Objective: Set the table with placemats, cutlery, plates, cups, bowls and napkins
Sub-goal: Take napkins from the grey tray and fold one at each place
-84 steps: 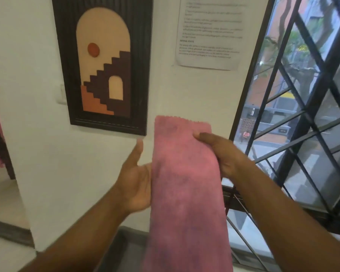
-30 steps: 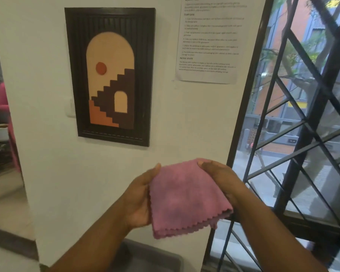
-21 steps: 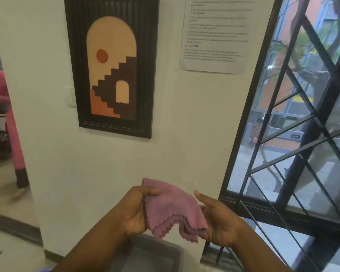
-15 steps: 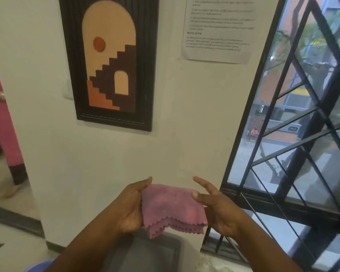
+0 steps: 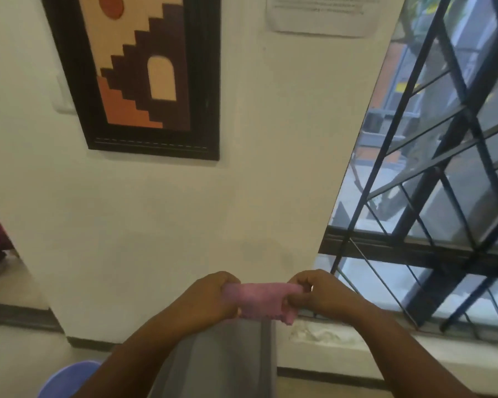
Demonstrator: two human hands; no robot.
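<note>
A pink cloth napkin (image 5: 259,300), folded small with a zigzag edge hanging down, is stretched between both hands in the lower middle of the head view. My left hand (image 5: 210,300) pinches its left end and my right hand (image 5: 316,294) pinches its right end. Both hands are held above a grey bin (image 5: 222,360) that stands against the wall below them. No table is in view.
A white wall with a framed picture (image 5: 144,73) and a taped paper sheet (image 5: 322,15) is straight ahead. A window with black metal grille (image 5: 431,196) fills the right. A blue round object (image 5: 66,377) lies at the lower left, a doorway at the far left.
The long hanging napkin has been folded down into a small packet. Both hands have dropped lower with it and now pinch its two ends. The view has tilted downward.
</note>
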